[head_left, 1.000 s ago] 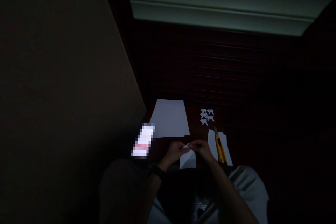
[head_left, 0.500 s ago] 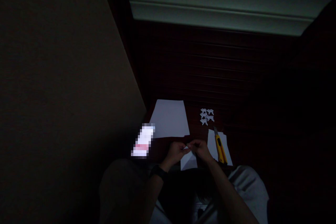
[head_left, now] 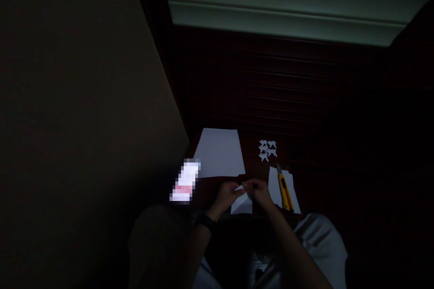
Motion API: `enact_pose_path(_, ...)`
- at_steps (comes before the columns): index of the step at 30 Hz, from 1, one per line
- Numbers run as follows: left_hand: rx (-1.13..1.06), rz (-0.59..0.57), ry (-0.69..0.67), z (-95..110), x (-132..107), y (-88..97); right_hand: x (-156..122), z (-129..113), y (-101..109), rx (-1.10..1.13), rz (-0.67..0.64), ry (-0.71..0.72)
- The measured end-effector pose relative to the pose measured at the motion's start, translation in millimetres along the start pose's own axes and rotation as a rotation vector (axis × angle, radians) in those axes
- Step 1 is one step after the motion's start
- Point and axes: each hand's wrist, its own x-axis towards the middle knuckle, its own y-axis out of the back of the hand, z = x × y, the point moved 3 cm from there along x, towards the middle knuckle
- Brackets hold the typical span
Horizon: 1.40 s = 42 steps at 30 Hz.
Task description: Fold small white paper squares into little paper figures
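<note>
A small white sheet of paper (head_left: pixel 242 204), its top end narrowed to a point between my fingers, hangs near the table's front edge. My left hand (head_left: pixel 228 194) pinches it from the left side. From the right, my right hand (head_left: pixel 259 192) pinches the top close to the left fingertips. A darker triangle, a fold or a shadow, shows on the paper's lower part. Several small folded white paper pieces (head_left: pixel 267 150) lie beyond my right hand. Just right of that hand, a yellow utility knife (head_left: pixel 285 194) rests on smaller white sheets (head_left: pixel 274 187), its blade end pointing away.
A stack of larger white paper (head_left: pixel 220 153) lies at the table's back left. A lit phone (head_left: pixel 186 181), its screen blurred, is left of my hands. A wall (head_left: pixel 84 76) stands on the left, and dark slatted panelling (head_left: pixel 264 86) rises behind the table. The room is dim.
The paper in my fingers has shifted slightly up and to the left, its lower edge now higher. Both hands keep their pinch in nearly the same place.
</note>
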Motion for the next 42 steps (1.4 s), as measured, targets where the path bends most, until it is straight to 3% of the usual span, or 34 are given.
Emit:
enact_pose_path(7, -0.108, -0.030, 0.032, -2.0, -0.3, 3.0, 1.2, 5.8, 2.3, 0.066, 0.049, -0.078)
enact_pose_path(20, -0.078, 0.026, 0.017, 1.6, -0.3, 5.7, -0.9, 0.7, 2.9, 0.140, 0.088, -0.094)
enact_pose_path(27, -0.049, 0.025, -0.012, -2.3, -2.1, 3.7, 1.0, 9.8, 3.4, 0.124, 0.142, -0.113)
enact_pose_path(42, -0.003, 0.068, -0.024, 1.4, -1.6, 4.2, 2.9, 6.8, 3.8, 0.083, 0.114, -0.052)
